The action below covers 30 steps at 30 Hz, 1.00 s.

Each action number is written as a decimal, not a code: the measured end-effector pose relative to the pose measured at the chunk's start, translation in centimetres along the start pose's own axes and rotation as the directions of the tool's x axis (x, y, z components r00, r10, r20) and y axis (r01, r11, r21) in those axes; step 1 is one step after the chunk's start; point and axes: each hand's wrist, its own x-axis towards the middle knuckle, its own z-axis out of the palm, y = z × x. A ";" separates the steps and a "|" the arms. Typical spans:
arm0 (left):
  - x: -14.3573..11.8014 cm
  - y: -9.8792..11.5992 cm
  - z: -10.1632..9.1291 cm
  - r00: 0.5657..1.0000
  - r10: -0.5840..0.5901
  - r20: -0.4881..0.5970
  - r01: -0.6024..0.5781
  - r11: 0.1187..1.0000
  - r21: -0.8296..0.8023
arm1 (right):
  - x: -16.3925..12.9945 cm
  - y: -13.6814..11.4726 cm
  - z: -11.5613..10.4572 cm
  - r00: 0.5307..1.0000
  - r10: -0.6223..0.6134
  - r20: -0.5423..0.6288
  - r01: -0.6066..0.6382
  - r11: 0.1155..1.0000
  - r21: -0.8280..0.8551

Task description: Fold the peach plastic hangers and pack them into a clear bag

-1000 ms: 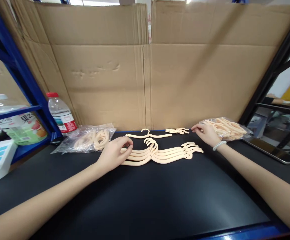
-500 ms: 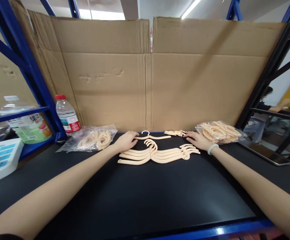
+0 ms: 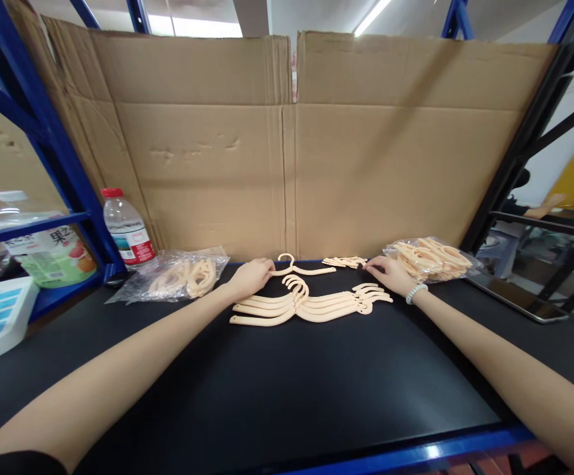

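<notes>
At the back of the black table, my left hand is closed in a pinch on the left end of a cream-coloured clothes hanger. The hanger's hook points away from me. My right hand, wearing a beaded bracelet, has thumb and forefinger drawn together at the right end of a small heap of thin cream pieces. What sits between those fingertips is too small to make out. In front of both hands lies a row of several overlapping hangers, with curved cream pieces by their right ends.
Clear plastic bags of cream parts lie left and right. A red-capped bottle, a large green-labelled bottle and a white-and-blue tray stand left. Cardboard walls the back. A person is beyond the right frame.
My left fingers have closed on the hanger's end, and its hook has risen slightly. My right fingers have drawn together beside the thin pieces. The view has shifted a little.
</notes>
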 end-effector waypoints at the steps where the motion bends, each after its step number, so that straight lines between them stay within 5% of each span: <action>1: -0.2 0.2 -0.2 1.000 -0.018 -0.018 0.018 1.000 0.004 | 0.0 -0.2 -0.1 0.999 0.016 -0.043 -0.015 1.000 0.022; 8: -3.2 1.8 -2.0 0.975 -0.083 -0.204 0.082 0.997 -0.015 | -0.1 -2.3 -0.5 0.929 0.202 -0.309 -0.115 0.954 0.277; 13: -7.1 3.6 -2.7 0.955 -0.058 -0.291 0.044 0.998 -0.054 | -0.3 -4.8 -0.8 0.868 0.376 -0.324 -0.156 0.826 0.542; 18: -10.2 5.3 -2.2 0.938 -0.008 -0.348 -0.049 0.987 -0.155 | -1.3 -8.4 -1.3 0.880 0.443 -0.168 -0.189 0.654 0.732; 23: -10.5 5.5 -1.4 0.937 0.003 -0.349 -0.092 0.967 -0.236 | -2.4 -11.1 -1.3 0.897 0.438 0.066 -0.317 0.531 0.786; 30: -10.7 5.3 -1.2 0.935 0.035 -0.353 -0.135 0.956 -0.261 | -3.2 -12.1 -0.3 0.872 0.376 0.313 -0.472 0.474 0.744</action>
